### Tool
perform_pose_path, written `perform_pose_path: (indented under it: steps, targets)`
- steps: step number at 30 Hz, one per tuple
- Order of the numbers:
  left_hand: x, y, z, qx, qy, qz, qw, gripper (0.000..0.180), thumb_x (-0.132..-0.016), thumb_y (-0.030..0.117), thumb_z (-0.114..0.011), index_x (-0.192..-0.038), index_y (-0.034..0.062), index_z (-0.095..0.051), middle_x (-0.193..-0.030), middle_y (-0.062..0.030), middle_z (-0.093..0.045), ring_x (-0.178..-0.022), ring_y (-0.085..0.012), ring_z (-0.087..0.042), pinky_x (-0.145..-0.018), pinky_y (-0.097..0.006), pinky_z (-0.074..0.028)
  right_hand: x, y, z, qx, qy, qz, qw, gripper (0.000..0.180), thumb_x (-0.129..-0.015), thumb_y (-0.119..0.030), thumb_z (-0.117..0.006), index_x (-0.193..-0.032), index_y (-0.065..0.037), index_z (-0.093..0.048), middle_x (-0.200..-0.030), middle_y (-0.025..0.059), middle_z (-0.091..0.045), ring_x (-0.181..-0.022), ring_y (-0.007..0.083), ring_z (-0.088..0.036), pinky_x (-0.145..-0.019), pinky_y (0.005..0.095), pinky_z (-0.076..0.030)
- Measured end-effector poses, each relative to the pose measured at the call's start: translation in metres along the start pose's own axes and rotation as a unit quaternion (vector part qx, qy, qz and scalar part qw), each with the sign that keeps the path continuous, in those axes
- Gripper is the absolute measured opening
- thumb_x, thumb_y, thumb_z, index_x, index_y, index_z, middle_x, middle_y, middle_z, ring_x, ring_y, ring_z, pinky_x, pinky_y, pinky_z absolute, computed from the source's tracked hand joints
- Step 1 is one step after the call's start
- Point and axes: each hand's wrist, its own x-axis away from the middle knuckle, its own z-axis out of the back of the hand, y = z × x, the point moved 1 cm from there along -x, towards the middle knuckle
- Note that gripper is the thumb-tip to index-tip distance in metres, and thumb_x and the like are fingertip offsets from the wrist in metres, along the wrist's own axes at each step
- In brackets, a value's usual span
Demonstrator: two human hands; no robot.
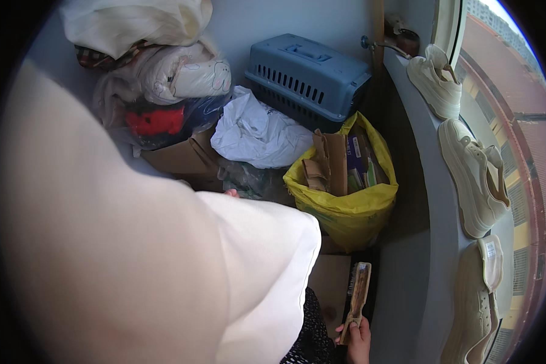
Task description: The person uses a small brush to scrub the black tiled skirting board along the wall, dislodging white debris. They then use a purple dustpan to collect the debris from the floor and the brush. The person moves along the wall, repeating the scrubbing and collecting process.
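My right hand [357, 341] is at the bottom edge, shut on the handle of a wooden scrub brush [358, 292] that points up along the wall below the sill. My left arm in a wide white sleeve [164, 267] fills the left and middle of the view. Of my left hand [231, 193] only a fingertip shows past the cuff, next to a crumpled clear plastic bag [252, 179]; what it does is hidden. Just above the brush stands a yellow bag [346, 209] stuffed with cardboard pieces and flat packages.
A grey-blue pet carrier [309, 73] stands against the back wall, a white plastic bag [258, 133] in front of it. Bundled bedding and bags [164, 73] are piled at the back left over a cardboard box [182, 158]. Cream sneakers [473, 176] and an insole [492, 261] lie on the window sill at right.
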Motion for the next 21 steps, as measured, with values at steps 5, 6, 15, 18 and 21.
perform_pose_path:
  steps: [5,6,15,18,21]
  targets:
    - [-0.071,0.008,0.053,-0.045,0.102,-0.003,0.994,0.010,-0.089,0.018,-0.056,-0.095,0.0097,-0.058,-0.081,0.0032,-0.052,-0.066,-0.0068,-0.044,-0.056,-0.021,-0.036,-0.069,-0.026,-0.041,0.038,-0.032,0.000,0.999,0.032,-0.095,-0.032,-0.044,-0.112,-0.005,-0.049,-0.079,0.0055,-0.060,-0.056,0.0118,-0.054,-0.052,0.0227,-0.047]
    - [-0.078,0.014,0.065,-0.036,0.119,0.015,0.992,0.010,-0.088,0.017,-0.057,-0.094,0.0096,-0.058,-0.080,0.0034,-0.052,-0.065,-0.0069,-0.044,-0.056,-0.021,-0.036,-0.078,-0.037,-0.050,0.051,-0.065,-0.048,0.995,0.032,-0.094,-0.029,-0.048,-0.112,-0.002,-0.049,-0.088,0.0092,-0.063,-0.068,0.0166,-0.060,-0.062,0.0262,-0.050]
    - [-0.125,0.042,0.085,-0.014,0.155,0.056,0.986,0.009,-0.090,0.016,-0.054,-0.096,0.0089,-0.057,-0.082,0.0021,-0.052,-0.066,-0.0082,-0.045,-0.057,-0.021,-0.037,-0.202,-0.085,-0.225,0.039,-0.243,-0.031,0.969,0.023,-0.097,-0.017,-0.038,-0.113,-0.001,-0.042,-0.079,0.0083,-0.062,-0.058,0.0117,-0.056,-0.054,0.0219,-0.048]
    - [-0.126,0.051,0.114,-0.008,0.167,0.058,0.984,0.011,-0.091,0.015,-0.053,-0.098,0.0081,-0.057,-0.083,0.0020,-0.053,-0.067,-0.0081,-0.046,-0.057,-0.021,-0.038,-0.219,-0.085,-0.269,0.076,-0.288,-0.041,0.954,0.023,-0.097,-0.019,-0.039,-0.112,-0.001,-0.043,-0.078,0.0073,-0.062,-0.057,0.0108,-0.055,-0.054,0.0214,-0.047]
    - [-0.108,0.041,0.156,0.020,0.215,0.088,0.972,0.009,-0.090,0.015,-0.056,-0.096,0.0087,-0.057,-0.081,0.0025,-0.053,-0.065,-0.0070,-0.047,-0.057,-0.021,-0.038,-0.233,-0.069,-0.301,0.120,-0.330,-0.071,0.934,0.023,-0.097,-0.020,-0.039,-0.110,-0.001,-0.044,-0.078,0.0060,-0.061,-0.057,0.0098,-0.054,-0.053,0.0207,-0.046]
